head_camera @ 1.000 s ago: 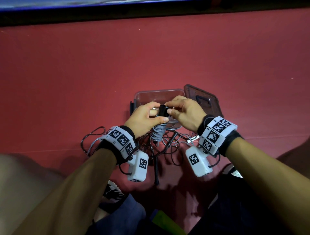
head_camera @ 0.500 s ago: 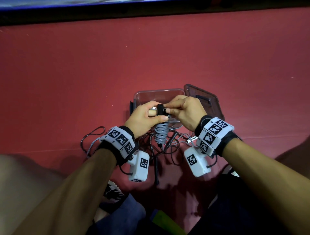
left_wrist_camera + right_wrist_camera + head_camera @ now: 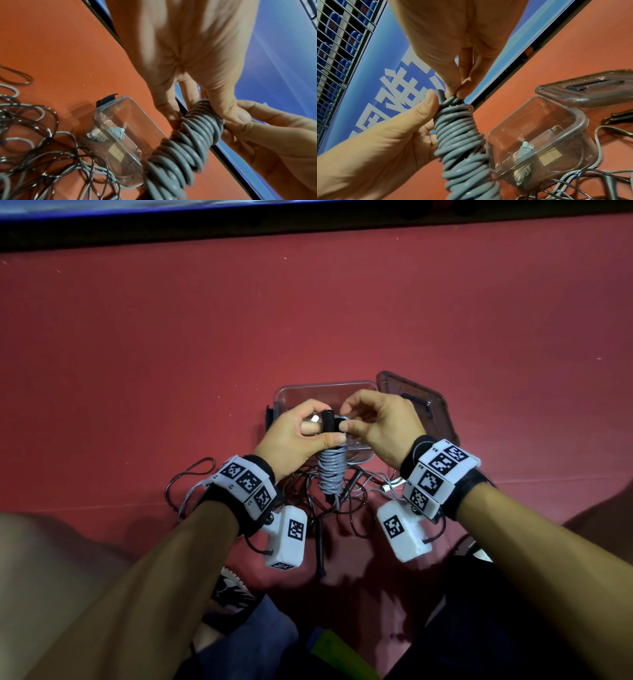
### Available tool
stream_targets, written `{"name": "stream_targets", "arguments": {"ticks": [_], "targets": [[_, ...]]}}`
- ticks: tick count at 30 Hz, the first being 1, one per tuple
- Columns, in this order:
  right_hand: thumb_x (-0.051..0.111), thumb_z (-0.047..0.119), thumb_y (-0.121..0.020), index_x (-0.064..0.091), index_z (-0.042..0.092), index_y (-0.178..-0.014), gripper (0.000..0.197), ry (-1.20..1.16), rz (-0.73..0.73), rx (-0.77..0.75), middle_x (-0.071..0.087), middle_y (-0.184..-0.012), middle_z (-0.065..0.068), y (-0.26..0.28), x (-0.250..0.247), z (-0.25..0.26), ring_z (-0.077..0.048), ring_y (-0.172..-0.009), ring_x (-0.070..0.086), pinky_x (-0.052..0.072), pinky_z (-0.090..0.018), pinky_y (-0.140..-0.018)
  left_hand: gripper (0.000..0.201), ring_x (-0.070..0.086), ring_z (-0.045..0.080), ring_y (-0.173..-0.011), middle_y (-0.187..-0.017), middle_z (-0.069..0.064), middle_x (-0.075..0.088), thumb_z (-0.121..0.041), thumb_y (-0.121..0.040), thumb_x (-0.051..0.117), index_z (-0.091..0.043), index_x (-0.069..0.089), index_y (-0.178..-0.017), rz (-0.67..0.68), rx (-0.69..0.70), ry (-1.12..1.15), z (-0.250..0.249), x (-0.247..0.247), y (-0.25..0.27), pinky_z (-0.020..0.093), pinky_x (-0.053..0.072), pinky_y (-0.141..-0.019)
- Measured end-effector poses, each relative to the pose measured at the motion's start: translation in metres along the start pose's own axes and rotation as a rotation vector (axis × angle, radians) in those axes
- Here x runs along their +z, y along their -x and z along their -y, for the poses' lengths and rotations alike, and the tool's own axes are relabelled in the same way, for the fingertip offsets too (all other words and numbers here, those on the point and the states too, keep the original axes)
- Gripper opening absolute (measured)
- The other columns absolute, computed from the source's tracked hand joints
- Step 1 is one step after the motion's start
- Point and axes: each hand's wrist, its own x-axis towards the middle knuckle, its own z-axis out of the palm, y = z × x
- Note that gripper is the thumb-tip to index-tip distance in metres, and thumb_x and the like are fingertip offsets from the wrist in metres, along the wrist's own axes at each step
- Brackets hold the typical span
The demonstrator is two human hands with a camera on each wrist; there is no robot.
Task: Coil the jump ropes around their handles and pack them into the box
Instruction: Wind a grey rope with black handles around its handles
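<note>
Left hand [image 3: 291, 436] grip around coiled grey rope [image 3: 330, 470], right hand [image 3: 380, 426] grip pinching its end

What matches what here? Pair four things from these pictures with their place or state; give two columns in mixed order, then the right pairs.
Things:
1. grey rope coil
2. clear box
3. box lid
4. loose ropes

States:
A. lying off, right of the box
B. tangled on the red floor
C. held up in the left hand
D. open, one coiled rope inside

Pairs: 1-C, 2-D, 3-A, 4-B
</note>
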Motion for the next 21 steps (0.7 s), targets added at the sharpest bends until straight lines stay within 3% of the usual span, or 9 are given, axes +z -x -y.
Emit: {"name": "stream_targets", "arguments": {"ticks": [3,8,14,18,21], "targets": [[0.078,0.012,-0.082,0.071,0.024,-0.087,0.015,0.018,0.019,-0.022,0.071,-0.076,0.008,0.0004,0.0007,0.0008,-0.010,-0.072,0.069,0.058,-0.028,-0.075,0.038,0.073,0.029,-0.104,-0.105,0.007,0.078,-0.026,-0.081,0.083,-0.019,0.060,-0.110,0.008,-0.004,0.018,0.0000,-0.0005,0.0005,0.054,0.049,-0.106],[0.077,0.010,-0.082,0.073,0.021,-0.086,0.013,-0.001,0.035,-0.042,0.072,-0.078,0.010,-0.0007,0.0000,0.0009,-0.008,-0.074,0.069,0.057,-0.028,-0.077,0.035,0.071,0.018,-0.090,-0.100,0.006,0.078,-0.021,-0.080,0.082,-0.019,0.060,-0.108,-0.019,-0.002,0.061,-0.0015,-0.0001,0.0008,0.041,0.053,-0.098],[0.079,0.014,-0.082,0.077,0.027,-0.091,0.015,-0.045,0.046,-0.040,0.073,-0.081,0.016,-0.0019,0.0001,0.0005,0.000,-0.079,0.067,0.050,-0.019,-0.079,0.027,0.069,0.019,-0.088,-0.099,0.018,0.075,-0.010,-0.085,0.080,-0.016,0.060,-0.103,-0.083,0.027,0.081,-0.0024,0.0003,-0.0002,0.035,0.055,-0.089],[0.082,0.017,-0.080,0.077,0.029,-0.085,0.014,-0.105,0.028,-0.023,0.075,-0.085,0.015,-0.0027,-0.0001,0.0023,-0.003,-0.084,0.070,0.053,-0.024,-0.084,0.027,0.068,0.023,-0.091,-0.106,0.029,0.070,-0.012,-0.085,0.080,-0.015,0.062,-0.104,-0.097,0.035,0.109,-0.0037,0.0002,-0.0011,0.044,0.055,-0.094],[0.083,0.016,-0.078,0.074,0.034,-0.081,0.020,-0.136,0.003,-0.037,0.076,-0.090,0.012,-0.0018,0.0011,0.0017,-0.007,-0.088,0.071,0.056,-0.031,-0.090,0.023,0.068,0.020,-0.089,-0.103,0.027,0.072,-0.010,-0.087,0.078,-0.016,0.063,-0.103,-0.112,0.041,0.118,-0.0050,0.0019,-0.0028,0.038,0.056,-0.089]]}}
